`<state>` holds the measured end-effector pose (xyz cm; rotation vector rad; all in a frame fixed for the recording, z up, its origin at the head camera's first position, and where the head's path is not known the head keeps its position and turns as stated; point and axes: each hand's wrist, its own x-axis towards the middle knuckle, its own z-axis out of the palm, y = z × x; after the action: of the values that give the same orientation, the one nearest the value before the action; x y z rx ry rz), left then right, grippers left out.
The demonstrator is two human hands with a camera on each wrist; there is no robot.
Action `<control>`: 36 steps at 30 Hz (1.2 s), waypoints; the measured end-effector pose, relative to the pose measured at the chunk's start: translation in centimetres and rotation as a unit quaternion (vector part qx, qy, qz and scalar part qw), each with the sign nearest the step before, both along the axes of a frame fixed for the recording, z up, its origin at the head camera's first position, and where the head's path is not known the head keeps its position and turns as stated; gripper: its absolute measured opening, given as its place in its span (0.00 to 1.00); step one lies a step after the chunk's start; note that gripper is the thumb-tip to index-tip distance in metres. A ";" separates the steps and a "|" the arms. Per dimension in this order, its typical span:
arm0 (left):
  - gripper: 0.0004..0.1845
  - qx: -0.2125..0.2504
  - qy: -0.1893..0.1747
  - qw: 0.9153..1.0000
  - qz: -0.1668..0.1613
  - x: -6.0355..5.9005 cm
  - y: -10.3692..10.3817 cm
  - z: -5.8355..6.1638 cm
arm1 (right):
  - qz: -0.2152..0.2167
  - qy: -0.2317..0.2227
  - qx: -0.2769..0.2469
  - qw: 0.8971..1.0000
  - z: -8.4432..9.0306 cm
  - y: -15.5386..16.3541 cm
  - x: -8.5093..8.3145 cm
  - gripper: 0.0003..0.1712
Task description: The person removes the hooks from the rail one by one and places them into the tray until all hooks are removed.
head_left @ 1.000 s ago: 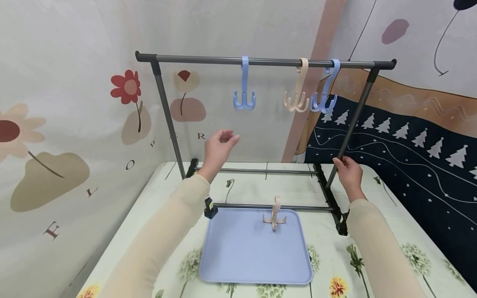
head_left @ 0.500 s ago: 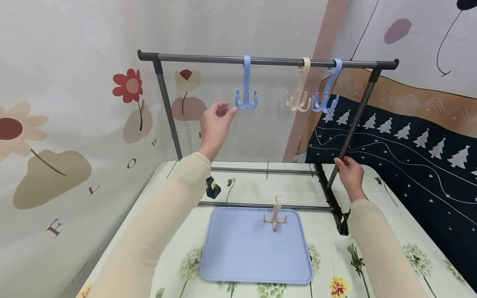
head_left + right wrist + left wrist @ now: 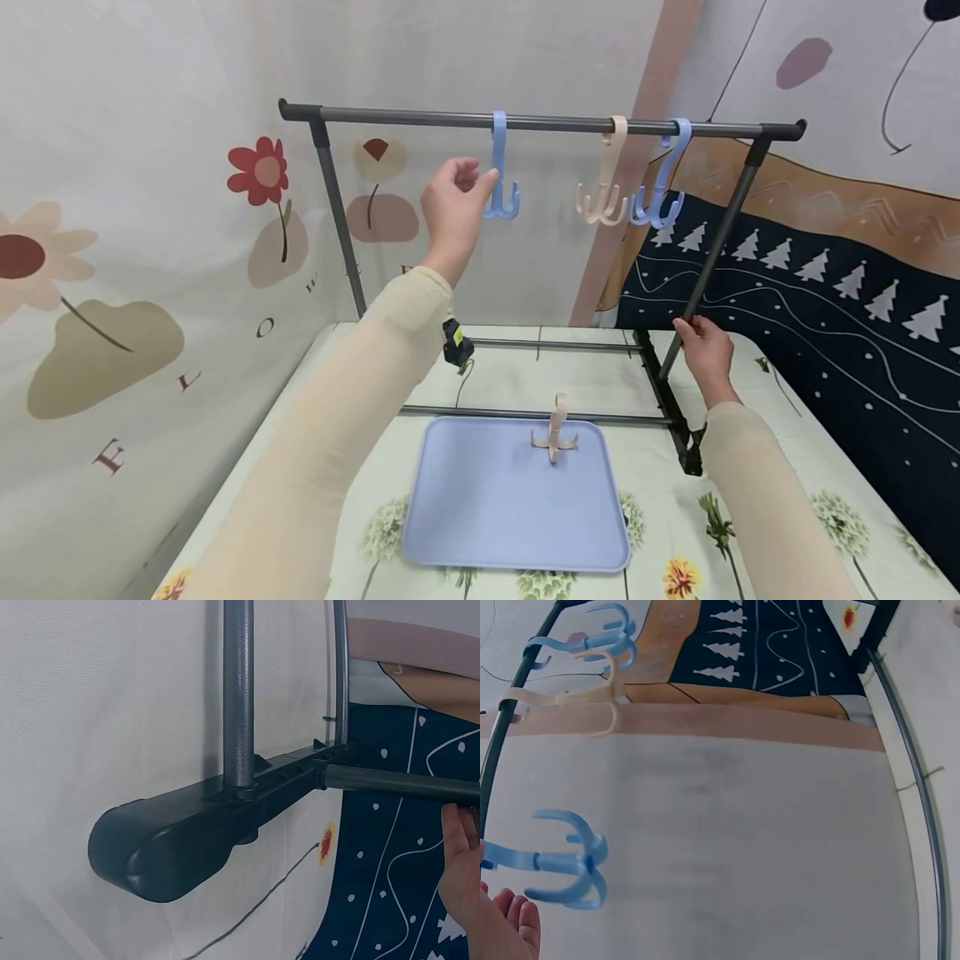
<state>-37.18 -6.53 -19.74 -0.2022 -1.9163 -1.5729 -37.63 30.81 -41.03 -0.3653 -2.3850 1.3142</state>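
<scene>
A dark metal rack (image 3: 540,123) stands on the table with three hooks on its top bar: a blue hook (image 3: 501,198) left of centre, a beige hook (image 3: 602,198) and a second blue hook (image 3: 660,204) to the right. My left hand (image 3: 480,177) is raised beside the left blue hook, its fingers loosely curled and their tips at the hook's stem; a grip does not show. In the left wrist view that blue hook (image 3: 566,864) hangs just above my fingertips (image 3: 514,922). My right hand (image 3: 693,329) grips the rack's right upright low down. A beige hook (image 3: 555,429) lies on the blue tray (image 3: 487,517).
The rack's black foot (image 3: 172,840) and lower pole (image 3: 397,782) fill the right wrist view, with my fingers (image 3: 461,862) around the pole. Patterned cloth walls close in behind and on both sides. The table carries a floral cloth (image 3: 757,533).
My left hand has risen from below the hooks to the level of the left blue hook. The right hand has stayed on the upright.
</scene>
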 end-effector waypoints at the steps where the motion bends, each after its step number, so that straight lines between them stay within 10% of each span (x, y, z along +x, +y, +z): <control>1: 0.18 0.006 0.000 1.000 0.002 -0.1 0.3 0.2 | 0.001 0.000 -0.001 1.000 0.0 0.0 0.0 0.31; 36: 0.12 0.032 -0.026 0.992 0.118 -3.8 3.9 0.5 | -0.006 -0.005 -0.034 0.999 -0.2 0.0 -0.3 0.33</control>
<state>-40.98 -2.62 -19.26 0.0905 -1.8508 -1.4902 -37.92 30.85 -41.24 -0.4065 -2.3476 1.3934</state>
